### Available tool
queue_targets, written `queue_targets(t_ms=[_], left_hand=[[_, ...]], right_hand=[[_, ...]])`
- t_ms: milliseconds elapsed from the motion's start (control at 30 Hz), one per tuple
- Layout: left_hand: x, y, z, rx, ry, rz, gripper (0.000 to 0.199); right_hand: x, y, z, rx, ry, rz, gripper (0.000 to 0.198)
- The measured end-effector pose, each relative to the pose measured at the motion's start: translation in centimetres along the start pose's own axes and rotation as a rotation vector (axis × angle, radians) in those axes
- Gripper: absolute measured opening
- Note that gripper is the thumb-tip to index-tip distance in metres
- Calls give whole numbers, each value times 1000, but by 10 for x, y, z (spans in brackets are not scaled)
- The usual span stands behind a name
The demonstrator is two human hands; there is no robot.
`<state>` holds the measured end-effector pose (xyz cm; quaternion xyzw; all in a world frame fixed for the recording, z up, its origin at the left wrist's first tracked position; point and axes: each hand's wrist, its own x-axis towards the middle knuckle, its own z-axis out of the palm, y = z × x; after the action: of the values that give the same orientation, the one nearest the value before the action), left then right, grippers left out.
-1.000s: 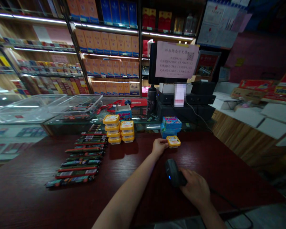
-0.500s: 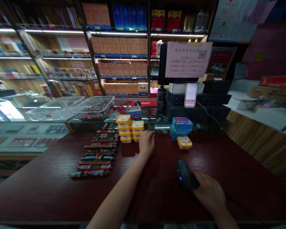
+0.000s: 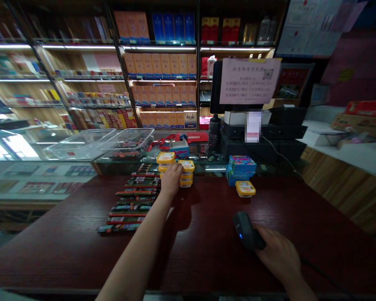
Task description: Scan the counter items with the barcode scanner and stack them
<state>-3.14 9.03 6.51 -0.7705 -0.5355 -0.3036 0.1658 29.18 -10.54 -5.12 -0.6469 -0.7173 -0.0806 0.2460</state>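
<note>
Right grip (image 3: 278, 253): closed around black scanner (image 3: 245, 229). Left grip (image 3: 171, 179): at stacked yellow-lidded tubs (image 3: 166, 157) on dark-red surface (image 3: 203, 259); cannot tell whether pinching. Single tub (image 3: 245, 189): before blue boxes (image 3: 241, 169).

Wooden shelves (image 3: 65, 59), white light strips (image 3: 159, 48), glass counter (image 3: 53, 164), pinkish wall (image 3: 324, 52), dark reddish table (image 3: 213, 259)

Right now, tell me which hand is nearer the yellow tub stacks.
Left: the left hand is by the yellow tub stacks; the right hand holds the scanner off to their right.
</note>
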Motion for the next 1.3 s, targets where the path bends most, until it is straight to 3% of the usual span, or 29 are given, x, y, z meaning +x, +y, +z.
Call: queue_targets(t_ms=[167,333,467,600,700,867,1133,1300], left_hand=[[-25,34,1,-253,93,-92,20],[-64,62,20,-541,99,-161,9],[-82,67,34,-619,72,-200,9],[-88,67,39,-613,80,-220,7],[-90,67,40,-607,66,-223,7],[-93,66,43,-570,49,-225,8],[-94,66,42,-585,44,-239,12],[-94,66,41,-623,78,-237,14]], right_hand=[[2,-5,-6,20,7,13,33],[10,-12,-23,106,-46,61,31],[18,-22,-38,337,-149,199,31],[25,-43,-52,675,-243,158,36],[28,-60,-62,740,-264,147,35],[32,-74,-67,724,-284,137,33],[30,-70,-64,647,-276,118,33],[28,-57,-54,251,-232,119,26]])
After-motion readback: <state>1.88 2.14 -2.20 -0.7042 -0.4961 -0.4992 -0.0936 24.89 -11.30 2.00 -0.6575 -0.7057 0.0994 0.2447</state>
